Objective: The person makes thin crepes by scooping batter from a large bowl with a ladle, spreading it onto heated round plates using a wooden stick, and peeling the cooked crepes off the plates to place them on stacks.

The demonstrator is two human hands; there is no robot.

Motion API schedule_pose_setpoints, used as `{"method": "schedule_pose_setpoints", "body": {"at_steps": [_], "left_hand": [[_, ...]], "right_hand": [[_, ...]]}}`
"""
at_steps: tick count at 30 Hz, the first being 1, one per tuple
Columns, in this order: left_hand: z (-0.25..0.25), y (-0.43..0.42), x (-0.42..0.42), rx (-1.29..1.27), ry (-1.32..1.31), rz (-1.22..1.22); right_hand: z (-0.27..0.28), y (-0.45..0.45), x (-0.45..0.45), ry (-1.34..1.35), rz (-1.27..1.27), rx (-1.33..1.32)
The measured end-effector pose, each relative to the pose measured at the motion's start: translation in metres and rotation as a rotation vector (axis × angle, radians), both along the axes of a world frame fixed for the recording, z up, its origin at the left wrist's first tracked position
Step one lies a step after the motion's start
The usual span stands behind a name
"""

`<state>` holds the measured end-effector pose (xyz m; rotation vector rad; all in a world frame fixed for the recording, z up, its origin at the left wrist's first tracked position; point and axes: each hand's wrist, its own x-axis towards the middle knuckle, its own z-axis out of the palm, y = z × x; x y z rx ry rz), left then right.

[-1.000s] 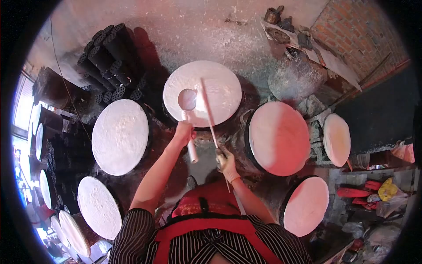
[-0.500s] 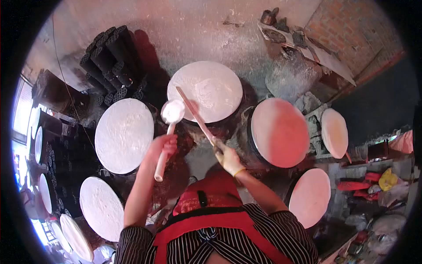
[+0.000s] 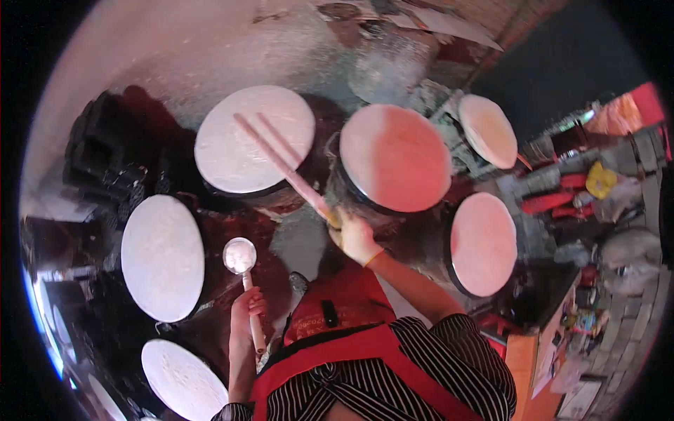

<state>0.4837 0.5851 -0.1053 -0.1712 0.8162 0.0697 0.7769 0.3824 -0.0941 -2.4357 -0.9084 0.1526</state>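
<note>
Rough workshop (white-topped griddles (image 3: 235, 154), stained wall (image 3: 189, 59))

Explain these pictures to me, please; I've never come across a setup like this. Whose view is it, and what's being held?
There is no machine here: a person works with two bare hands. One camera, worn on the head, looks forward and down, so the striped shirt and red apron show at the bottom. The round, bent look suggests a very wide lens.

The left hand grips a ladle with something white in its bowl. The right hand holds a long stick out over a large round white top; I can't tell whether they touch. More round, pale tops stand around the person, some tinted reddish.
</note>
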Motion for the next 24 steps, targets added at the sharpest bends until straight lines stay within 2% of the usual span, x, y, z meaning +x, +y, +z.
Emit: {"method": "schedule_pose_setpoints", "body": {"at_steps": [2, 4, 5, 6, 8, 10, 12, 14, 16, 17, 20, 22, 23, 24], "left_hand": [[0.012, -0.004, 0.015, 0.011, -0.037, -0.043], [0.013, -0.01, 0.029, 0.027, -0.031, -0.087], [0.014, -0.015, 0.036, 0.043, -0.129, -0.094], [0.014, -0.022, 0.047, 0.045, -0.131, -0.102], [0.017, -0.036, 0.064, -0.006, -0.126, -0.026], [0.015, -0.049, 0.085, 0.067, -0.157, -0.053], [0.047, -0.071, 0.112, -0.027, -0.177, 0.022], [0.066, -0.088, 0.135, -0.038, -0.171, 0.043], [0.075, -0.094, 0.151, -0.061, -0.149, 0.06], [0.076, -0.097, 0.158, -0.038, -0.166, 0.048], [0.084, -0.101, 0.179, 0.035, -0.167, 0.013], [0.089, -0.096, 0.199, 0.097, -0.138, -0.027], [0.091, -0.091, 0.21, 0.13, -0.133, -0.066], [0.094, -0.084, 0.218, 0.164, -0.124, -0.112]], "right_hand": [[-0.018, -0.032, 0.039, -0.221, -0.031, -0.076], [-0.005, -0.061, 0.067, -0.374, -0.03, -0.148], [-0.001, -0.071, 0.081, -0.324, -0.005, -0.192], [0.001, -0.078, 0.092, -0.324, -0.013, -0.191], [0.003, -0.075, 0.105, -0.276, 0.001, -0.402], [0.005, -0.067, 0.123, -0.277, 0.001, -0.423], [-0.006, -0.066, 0.142, -0.322, 0.023, -0.237], [-0.01, -0.069, 0.155, -0.273, 0.004, -0.211], [-0.021, -0.075, 0.165, -0.234, 0.025, -0.163], [-0.018, -0.08, 0.172, -0.306, 0.052, -0.058], [0.004, -0.082, 0.187, -0.25, 0.013, -0.178], [0.026, -0.085, 0.222, -0.214, -0.081, -0.107], [0.033, -0.094, 0.248, -0.201, -0.071, 0.008], [0.062, -0.107, 0.274, -0.255, -0.015, -0.05]]}}
